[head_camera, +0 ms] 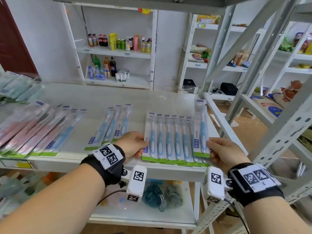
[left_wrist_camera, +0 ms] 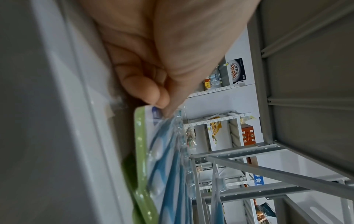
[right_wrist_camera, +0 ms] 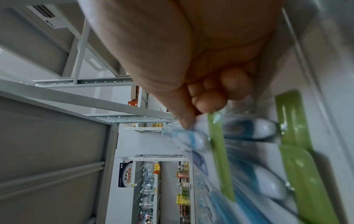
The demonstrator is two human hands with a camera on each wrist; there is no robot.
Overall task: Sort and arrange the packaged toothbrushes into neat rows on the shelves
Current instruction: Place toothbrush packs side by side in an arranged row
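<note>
Several blue packaged toothbrushes [head_camera: 170,139] lie overlapped in a row at the right end of the white shelf [head_camera: 94,102]. My left hand [head_camera: 135,144] pinches the leftmost pack's lower edge [left_wrist_camera: 151,116], thumb on top. My right hand [head_camera: 219,149] pinches the bottom of one blue pack [head_camera: 201,130] that lies on top at the row's right end and reaches further back; its green strip [right_wrist_camera: 218,144] shows in the right wrist view. Three more blue packs [head_camera: 111,125] lie fanned at mid shelf. Pink packs and one blue [head_camera: 33,129] lie slanted on the left.
Pale green packs [head_camera: 15,86] are piled at the shelf's far left. A grey slanted upright [head_camera: 253,65] stands just right of the row. Bath sponges [head_camera: 160,195] sit on the lower shelf. Drinks shelves [head_camera: 118,43] stand behind.
</note>
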